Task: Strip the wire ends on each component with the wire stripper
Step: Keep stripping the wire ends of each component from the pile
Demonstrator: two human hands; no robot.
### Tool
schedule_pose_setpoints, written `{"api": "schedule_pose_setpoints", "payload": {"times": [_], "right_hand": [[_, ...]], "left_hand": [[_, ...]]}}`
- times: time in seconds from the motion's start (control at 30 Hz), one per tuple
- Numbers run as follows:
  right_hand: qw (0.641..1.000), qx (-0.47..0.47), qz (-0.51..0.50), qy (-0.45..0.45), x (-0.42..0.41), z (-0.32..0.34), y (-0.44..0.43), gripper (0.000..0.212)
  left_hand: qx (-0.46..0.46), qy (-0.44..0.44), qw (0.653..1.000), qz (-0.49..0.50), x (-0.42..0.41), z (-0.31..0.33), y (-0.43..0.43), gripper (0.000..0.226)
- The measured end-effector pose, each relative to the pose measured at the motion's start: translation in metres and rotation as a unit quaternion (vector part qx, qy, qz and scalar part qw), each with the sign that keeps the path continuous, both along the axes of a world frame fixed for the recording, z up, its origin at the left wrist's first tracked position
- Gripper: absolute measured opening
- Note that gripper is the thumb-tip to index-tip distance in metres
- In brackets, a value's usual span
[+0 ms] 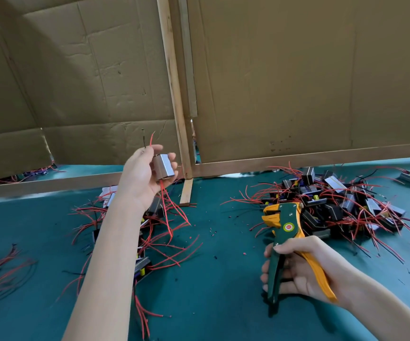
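Component [163, 166] gripped in raised left hand [142, 175], fingers curled round it; short wire ends [151, 140] point upward. Right hand [302, 269] clamped on wire stripper [286, 228] handles, low right, well apart, head facing left.

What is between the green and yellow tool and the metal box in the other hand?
Head view: between tool and box is green mat dotted with tiny wire scraps; the box's red wires dangle there.

a small grey box-shaped component [163, 166] is held aloft; the green-and-yellow wire stripper [286, 232] is gripped upright, head uppermost.
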State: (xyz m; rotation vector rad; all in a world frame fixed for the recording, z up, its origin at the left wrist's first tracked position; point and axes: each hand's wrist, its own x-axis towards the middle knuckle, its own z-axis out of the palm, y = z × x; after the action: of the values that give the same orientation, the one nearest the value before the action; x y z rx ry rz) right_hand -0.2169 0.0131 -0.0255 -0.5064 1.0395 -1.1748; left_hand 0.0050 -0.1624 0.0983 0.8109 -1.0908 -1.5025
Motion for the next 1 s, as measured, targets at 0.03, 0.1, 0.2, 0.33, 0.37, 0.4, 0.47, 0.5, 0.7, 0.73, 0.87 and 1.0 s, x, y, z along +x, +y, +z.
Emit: {"api": "schedule_pose_setpoints", "payload": {"times": [0.03,0.1,0.2,0.33,0.37,0.4,0.47,0.5,0.7,0.73,0.87,1.0], "right_hand": [[1.0,-0.002,0.002,0.002,0.0,0.0,0.0,0.023],[1.0,-0.005,0.007,0.008,0.001,0.001,0.001,0.022],[1.0,-0.022,0.014,0.011,0.002,0.002,0.002,0.024],[0.997,-0.073,0.015,0.014,0.004,0.006,0.004,0.023],[0.996,-0.09,0.021,0.014,0.005,0.007,0.004,0.026],[0.994,-0.108,0.029,0.012,0.005,0.008,0.005,0.029],[0.989,-0.143,0.045,0.013,0.004,0.009,0.005,0.033],[0.986,-0.159,0.05,0.017,0.004,0.01,0.005,0.035],[0.974,-0.214,0.07,0.033,0.005,0.012,0.008,0.035],[0.973,-0.216,0.07,0.038,0.005,0.013,0.008,0.036],[0.972,-0.221,0.064,0.046,0.008,0.016,0.01,0.037],[0.969,-0.233,0.059,0.06,0.008,0.02,0.012,0.034]], "left_hand": [[-0.013,-0.007,1.0,0.014,0.001,0.001,-0.001,0.025],[-0.044,-0.033,0.998,0.035,0.0,0.004,-0.001,0.022],[-0.122,-0.104,0.987,-0.003,0.001,0.01,0.006,0.019],[-0.224,-0.256,0.928,-0.151,-0.007,0.009,0.022,0.021],[-0.237,-0.275,0.915,-0.174,-0.013,0.006,0.025,0.021],[-0.247,-0.283,0.907,-0.192,-0.02,0.003,0.028,0.019],[-0.259,-0.279,0.897,-0.224,-0.031,-0.004,0.032,0.015],[-0.259,-0.269,0.896,-0.238,-0.036,-0.007,0.035,0.014],[-0.248,-0.21,0.907,-0.269,-0.052,-0.015,0.043,0.007],[-0.25,-0.206,0.907,-0.269,-0.053,-0.015,0.044,0.008],[-0.26,-0.197,0.908,-0.262,-0.06,-0.017,0.047,0.011],[-0.262,-0.196,0.911,-0.252,-0.064,-0.021,0.049,0.011]]}}
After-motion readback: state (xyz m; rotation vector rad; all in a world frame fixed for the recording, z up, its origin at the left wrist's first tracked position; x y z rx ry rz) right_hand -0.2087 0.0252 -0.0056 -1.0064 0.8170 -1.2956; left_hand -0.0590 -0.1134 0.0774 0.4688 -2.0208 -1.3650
